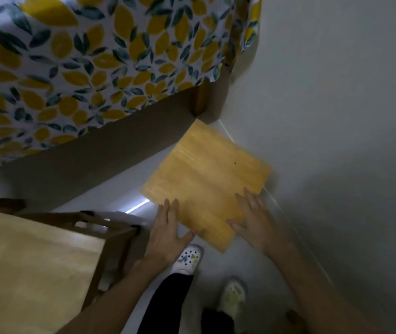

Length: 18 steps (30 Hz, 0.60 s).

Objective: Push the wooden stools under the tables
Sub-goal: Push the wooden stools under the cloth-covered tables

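Note:
A wooden stool (204,174) with a square light-wood seat stands on the floor by the table's corner, its far corner just under the tablecloth edge. My left hand (168,227) grips the seat's near left edge, thumb at the front. My right hand (255,218) lies flat on the seat's near right part, fingers spread. The table (199,102) shows a brown wooden leg under a lemon-print tablecloth (95,68). A second wooden stool (28,268) stands at the lower left, outside the table.
A grey wall (337,92) runs along the right, meeting the pale floor (216,266) at a baseboard line close to the stool. My feet in white shoes (189,259) stand just behind the stool. Dark wooden rails show under the second stool.

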Available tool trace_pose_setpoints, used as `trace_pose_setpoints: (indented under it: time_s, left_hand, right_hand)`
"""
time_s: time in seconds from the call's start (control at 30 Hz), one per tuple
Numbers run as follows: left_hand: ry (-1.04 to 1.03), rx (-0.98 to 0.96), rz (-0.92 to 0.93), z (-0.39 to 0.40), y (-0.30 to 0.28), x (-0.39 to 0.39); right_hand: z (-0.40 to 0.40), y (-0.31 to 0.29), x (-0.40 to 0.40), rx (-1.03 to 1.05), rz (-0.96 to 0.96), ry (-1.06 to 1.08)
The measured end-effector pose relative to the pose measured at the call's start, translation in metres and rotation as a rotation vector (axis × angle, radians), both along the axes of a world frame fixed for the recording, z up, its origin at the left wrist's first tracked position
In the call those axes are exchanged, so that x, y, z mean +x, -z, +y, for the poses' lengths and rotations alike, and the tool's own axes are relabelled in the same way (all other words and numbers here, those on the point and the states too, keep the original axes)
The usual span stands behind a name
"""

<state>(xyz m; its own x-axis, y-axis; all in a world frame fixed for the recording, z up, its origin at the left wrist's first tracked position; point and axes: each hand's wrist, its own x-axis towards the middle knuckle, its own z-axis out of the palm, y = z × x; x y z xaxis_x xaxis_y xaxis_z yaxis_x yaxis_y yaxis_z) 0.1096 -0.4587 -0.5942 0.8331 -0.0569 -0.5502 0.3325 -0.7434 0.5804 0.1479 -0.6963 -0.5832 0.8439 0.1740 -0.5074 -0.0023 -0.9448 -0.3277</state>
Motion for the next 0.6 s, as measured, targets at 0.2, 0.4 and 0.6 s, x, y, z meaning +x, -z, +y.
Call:
trace_pose_setpoints:
  time_s: [0.2,0.4,0.6]
  left_hand:
    - [0.078,0.314,0.053,-0.033,0.065,-0.004]
    - [0.05,0.385,0.057,-0.048,0.075,-0.009]
    - [0.019,0.407,0.127,-0.05,0.072,0.001]
  right_hand:
    - [-0.042,0.083,0.017,-0.102,-0.068,-0.246]
    - [-0.057,0.109,0.019,0.0,-0.119,-0.354]
    - [-0.056,0.119,0.028,-0.001,-0.123,-0.395]
